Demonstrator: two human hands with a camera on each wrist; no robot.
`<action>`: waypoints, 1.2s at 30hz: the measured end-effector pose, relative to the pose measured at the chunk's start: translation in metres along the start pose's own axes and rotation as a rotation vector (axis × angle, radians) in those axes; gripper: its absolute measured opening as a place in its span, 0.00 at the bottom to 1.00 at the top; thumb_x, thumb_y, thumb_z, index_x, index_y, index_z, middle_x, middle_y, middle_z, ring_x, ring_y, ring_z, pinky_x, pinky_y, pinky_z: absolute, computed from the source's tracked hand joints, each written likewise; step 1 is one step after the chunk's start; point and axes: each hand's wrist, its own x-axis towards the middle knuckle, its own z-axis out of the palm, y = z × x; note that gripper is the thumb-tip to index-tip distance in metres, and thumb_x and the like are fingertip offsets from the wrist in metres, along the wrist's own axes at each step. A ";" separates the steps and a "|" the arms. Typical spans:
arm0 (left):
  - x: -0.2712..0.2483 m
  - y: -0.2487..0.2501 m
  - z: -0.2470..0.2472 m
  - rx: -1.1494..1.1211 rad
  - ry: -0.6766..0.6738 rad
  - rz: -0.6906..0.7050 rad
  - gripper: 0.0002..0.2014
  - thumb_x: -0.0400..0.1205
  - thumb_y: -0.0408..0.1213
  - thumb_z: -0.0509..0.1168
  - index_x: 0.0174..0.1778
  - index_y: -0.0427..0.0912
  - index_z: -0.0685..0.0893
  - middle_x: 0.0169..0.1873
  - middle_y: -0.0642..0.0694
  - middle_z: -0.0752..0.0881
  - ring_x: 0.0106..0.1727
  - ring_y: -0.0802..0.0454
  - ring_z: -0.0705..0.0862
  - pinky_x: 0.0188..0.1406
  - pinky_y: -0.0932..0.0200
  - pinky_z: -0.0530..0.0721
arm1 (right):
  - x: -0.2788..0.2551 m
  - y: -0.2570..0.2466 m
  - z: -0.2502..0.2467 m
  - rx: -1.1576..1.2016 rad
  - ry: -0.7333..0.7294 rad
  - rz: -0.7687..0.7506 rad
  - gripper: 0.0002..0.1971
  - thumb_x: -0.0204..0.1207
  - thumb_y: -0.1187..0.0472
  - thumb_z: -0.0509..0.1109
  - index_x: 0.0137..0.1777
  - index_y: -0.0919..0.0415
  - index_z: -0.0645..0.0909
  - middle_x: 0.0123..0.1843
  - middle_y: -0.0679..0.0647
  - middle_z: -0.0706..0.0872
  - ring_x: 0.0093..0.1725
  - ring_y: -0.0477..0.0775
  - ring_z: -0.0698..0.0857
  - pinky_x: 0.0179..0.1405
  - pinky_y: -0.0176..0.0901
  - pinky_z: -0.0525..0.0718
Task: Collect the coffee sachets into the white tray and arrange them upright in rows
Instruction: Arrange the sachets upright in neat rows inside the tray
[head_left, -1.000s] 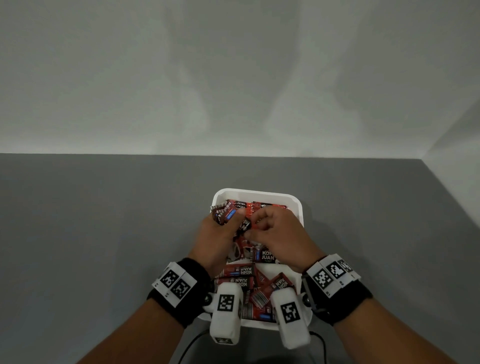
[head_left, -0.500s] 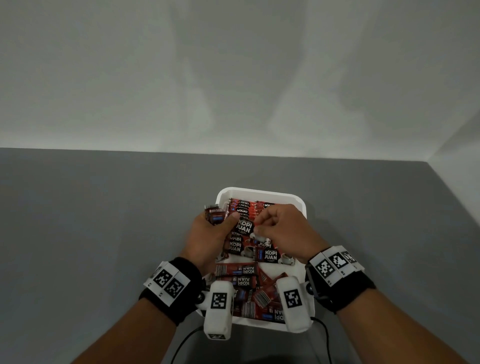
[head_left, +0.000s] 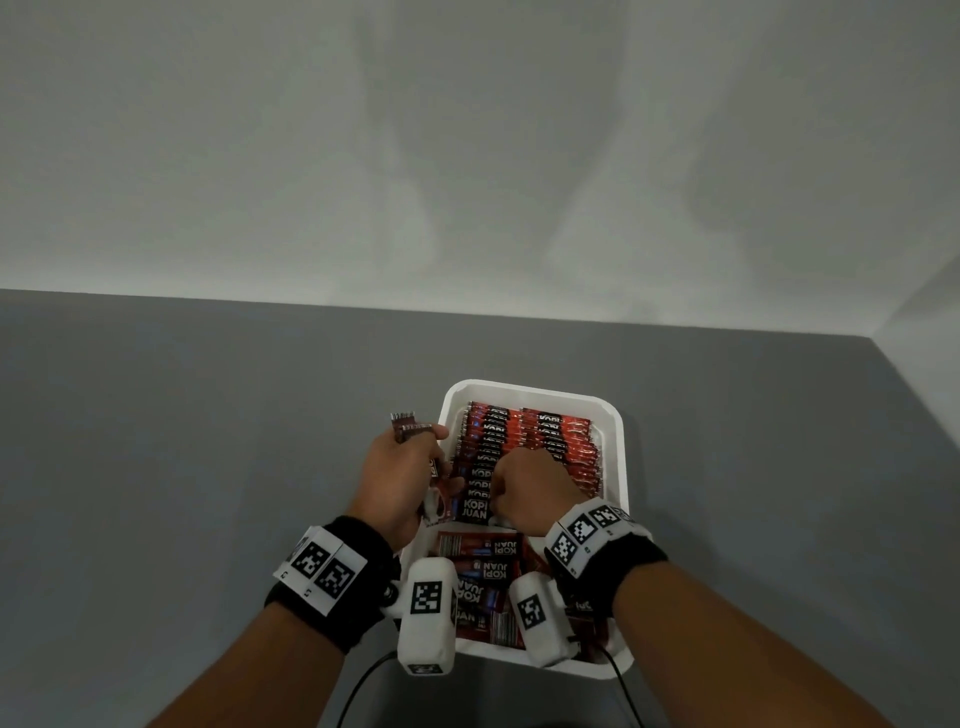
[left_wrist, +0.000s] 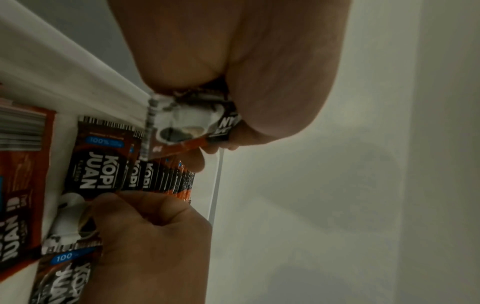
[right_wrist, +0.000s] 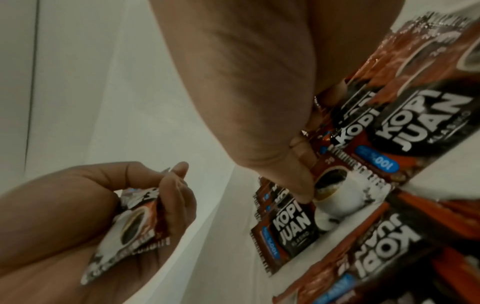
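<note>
A white tray (head_left: 535, 388) holds two rows of red-and-black coffee sachets (head_left: 550, 441) standing upright in its far half. Several more sachets (head_left: 488, 566) lie flat in the near half. My left hand (head_left: 405, 467) hovers at the tray's left rim and grips a small bundle of sachets (head_left: 410, 428), seen close in the left wrist view (left_wrist: 192, 123) and the right wrist view (right_wrist: 132, 224). My right hand (head_left: 530, 488) sits curled at the near end of the left row, thumb and fingers pinching the front sachets (right_wrist: 335, 191). Its fingertips are hidden in the head view.
The tray stands on a grey table (head_left: 208, 467) close to its front edge. A pale wall rises behind and another closes the right side. Black cables (head_left: 363, 680) trail from the wrist cameras over the table's near edge.
My left hand has pulled its bundle leftward to the tray's rim. My right hand has slid nearer along the left row, uncovering the upright sachets behind it.
</note>
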 end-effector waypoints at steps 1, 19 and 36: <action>0.000 -0.001 0.000 0.011 -0.006 0.007 0.10 0.82 0.21 0.59 0.49 0.33 0.85 0.33 0.39 0.82 0.30 0.48 0.84 0.36 0.48 0.89 | 0.000 0.000 0.000 -0.019 0.001 -0.006 0.06 0.71 0.66 0.74 0.45 0.59 0.92 0.46 0.54 0.91 0.49 0.59 0.90 0.53 0.53 0.90; 0.001 -0.016 0.021 0.160 -0.167 0.149 0.08 0.75 0.22 0.76 0.43 0.36 0.85 0.35 0.38 0.84 0.36 0.42 0.82 0.37 0.40 0.85 | -0.053 0.023 -0.058 0.488 0.176 -0.026 0.06 0.74 0.63 0.81 0.48 0.54 0.90 0.40 0.49 0.92 0.38 0.40 0.89 0.40 0.27 0.84; -0.009 -0.042 0.003 1.470 -0.615 0.286 0.15 0.82 0.35 0.59 0.62 0.42 0.85 0.59 0.44 0.88 0.59 0.45 0.86 0.61 0.52 0.86 | -0.024 0.046 -0.012 -0.259 0.004 0.010 0.05 0.77 0.64 0.70 0.45 0.60 0.88 0.43 0.55 0.90 0.44 0.58 0.89 0.49 0.53 0.90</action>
